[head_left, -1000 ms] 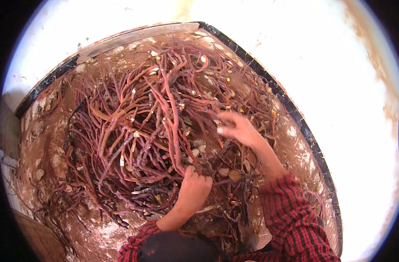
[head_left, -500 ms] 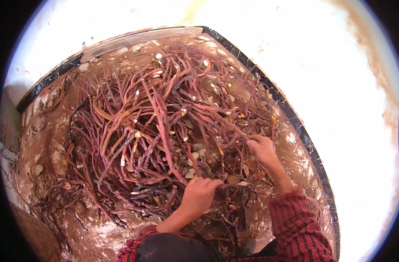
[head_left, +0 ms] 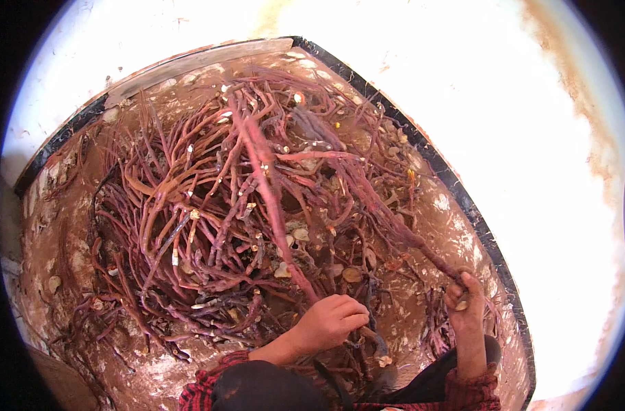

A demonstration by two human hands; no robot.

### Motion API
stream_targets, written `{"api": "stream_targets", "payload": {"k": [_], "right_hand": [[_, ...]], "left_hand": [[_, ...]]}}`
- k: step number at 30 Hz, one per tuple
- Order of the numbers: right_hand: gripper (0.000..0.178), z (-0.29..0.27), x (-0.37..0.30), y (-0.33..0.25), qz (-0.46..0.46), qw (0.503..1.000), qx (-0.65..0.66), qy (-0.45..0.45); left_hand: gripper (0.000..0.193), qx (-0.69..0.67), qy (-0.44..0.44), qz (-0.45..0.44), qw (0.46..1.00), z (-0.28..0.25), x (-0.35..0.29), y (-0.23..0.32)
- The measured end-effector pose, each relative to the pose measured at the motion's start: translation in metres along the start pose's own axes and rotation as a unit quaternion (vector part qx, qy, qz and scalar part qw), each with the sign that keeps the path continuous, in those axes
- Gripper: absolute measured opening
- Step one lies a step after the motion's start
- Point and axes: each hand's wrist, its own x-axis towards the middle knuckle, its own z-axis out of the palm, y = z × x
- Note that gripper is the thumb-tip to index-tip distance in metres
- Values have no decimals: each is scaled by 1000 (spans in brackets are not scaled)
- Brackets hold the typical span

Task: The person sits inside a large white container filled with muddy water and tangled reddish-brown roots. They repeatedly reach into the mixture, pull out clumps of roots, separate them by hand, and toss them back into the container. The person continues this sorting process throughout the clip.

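My left hand (head_left: 329, 323) is closed around a long reddish root (head_left: 275, 216), which slants from the far side of the pile down to my fist. A greyish length with a pale cut end (head_left: 384, 360) sticks out below that hand. At the right, my right hand (head_left: 468, 308) grips the near end of a darker reddish-purple root (head_left: 429, 252), its far part blurred among other roots. A large tangled pile of roots (head_left: 182, 226) spreads to the left, reddish, purple and brown, many with pale cut ends.
Reddish-brown soil with pale patches (head_left: 155, 373) surrounds the pile. A dark border strip (head_left: 456, 185) runs along the right and far sides, beside a white surface (head_left: 525, 157). Small pale round slices (head_left: 352, 275) lie among the roots. My knee (head_left: 492, 349) is beside my right wrist.
My right hand has moved right and nearer, drawing a root out from the pile. My left hand has shifted slightly right and nearer with its root. The view has shifted a little.
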Motion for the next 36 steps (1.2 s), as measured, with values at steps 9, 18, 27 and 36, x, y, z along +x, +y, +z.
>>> {"api": "stream_targets", "payload": {"k": [9, 18, 27, 36], "right_hand": [[28, 87, -55, 82, 30, 867, -381, -321], [25, 119, 81, 89, -88, 871, -422, -236], [58, 134, 171, 193, -36, 809, -572, -128], [31, 101, 159, 186, -400, 469, -764, -191]], "left_hand": [[60, 41, 26, -93, 994, -5, 5, 3], [36, -89, 235, -40, 967, -80, 11, -13], [37, -340, 626, 23, 702, -207, -55, 19], [42, -390, 537, 94, 742, -201, -46, 44]]}}
